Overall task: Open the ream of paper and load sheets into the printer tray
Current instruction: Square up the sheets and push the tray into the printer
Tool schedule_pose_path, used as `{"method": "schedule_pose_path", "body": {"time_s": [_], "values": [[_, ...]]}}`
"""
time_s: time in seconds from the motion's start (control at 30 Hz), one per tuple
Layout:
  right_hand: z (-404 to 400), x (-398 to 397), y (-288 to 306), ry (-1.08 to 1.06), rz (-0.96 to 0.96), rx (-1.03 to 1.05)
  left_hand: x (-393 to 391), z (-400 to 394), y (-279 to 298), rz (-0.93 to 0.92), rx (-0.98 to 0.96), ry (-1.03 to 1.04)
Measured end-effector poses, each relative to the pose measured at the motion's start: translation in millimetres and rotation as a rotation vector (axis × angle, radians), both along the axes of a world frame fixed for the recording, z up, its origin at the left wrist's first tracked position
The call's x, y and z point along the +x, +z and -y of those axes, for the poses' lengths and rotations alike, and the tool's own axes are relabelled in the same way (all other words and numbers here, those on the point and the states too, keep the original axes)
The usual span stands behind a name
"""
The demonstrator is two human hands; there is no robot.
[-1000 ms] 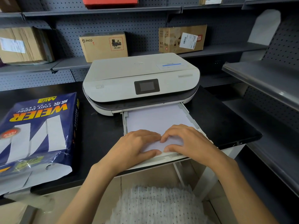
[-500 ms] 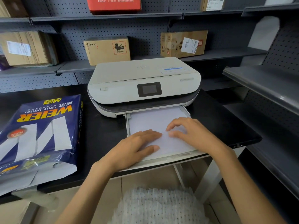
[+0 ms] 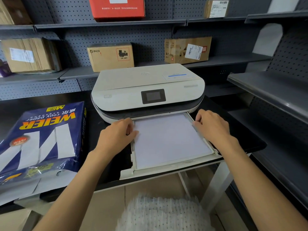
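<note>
A white printer (image 3: 146, 87) sits on a black table, its paper tray (image 3: 170, 168) pulled out toward me. A stack of white sheets (image 3: 168, 142) lies flat in the tray. My left hand (image 3: 116, 137) rests at the tray's left edge, fingers curled against the side of the sheets. My right hand (image 3: 211, 125) is at the tray's right edge, fingertips on the side rail. The blue ream wrapper (image 3: 41, 139) marked WEIER lies to the left, its near end torn open with white paper showing.
The black table (image 3: 241, 140) ends just right of the tray. Grey shelves (image 3: 266, 90) jut in at the right. Behind the printer, pegboard shelving holds cardboard boxes (image 3: 110, 56) and a red box (image 3: 116, 8).
Both hands have left the middle of the sheets and spread apart to the tray's left and right edges, nearer the printer. The sheets lie flat and uncovered now.
</note>
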State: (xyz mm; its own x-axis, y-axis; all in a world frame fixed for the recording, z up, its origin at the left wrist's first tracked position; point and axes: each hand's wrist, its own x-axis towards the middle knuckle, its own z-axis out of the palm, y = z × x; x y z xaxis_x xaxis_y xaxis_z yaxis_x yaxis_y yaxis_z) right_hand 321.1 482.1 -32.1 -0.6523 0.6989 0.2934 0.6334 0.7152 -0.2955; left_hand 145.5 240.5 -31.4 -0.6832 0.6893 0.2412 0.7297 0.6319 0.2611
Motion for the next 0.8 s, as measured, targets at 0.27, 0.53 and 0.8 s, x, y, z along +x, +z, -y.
{"method": "schedule_pose_path", "body": {"time_s": [0.27,0.53,0.8], "values": [[-3,-7,-3,-0.009,0.151,0.055,1,-5,-5,0.029,-0.126,0.058],[-9,-11,-1,0.064,0.289,0.104,0,-11,-7,0.017,-0.154,0.097],[-15,-11,-1,0.101,0.299,0.073,-5,-13,-7,0.006,-0.168,0.086]]}}
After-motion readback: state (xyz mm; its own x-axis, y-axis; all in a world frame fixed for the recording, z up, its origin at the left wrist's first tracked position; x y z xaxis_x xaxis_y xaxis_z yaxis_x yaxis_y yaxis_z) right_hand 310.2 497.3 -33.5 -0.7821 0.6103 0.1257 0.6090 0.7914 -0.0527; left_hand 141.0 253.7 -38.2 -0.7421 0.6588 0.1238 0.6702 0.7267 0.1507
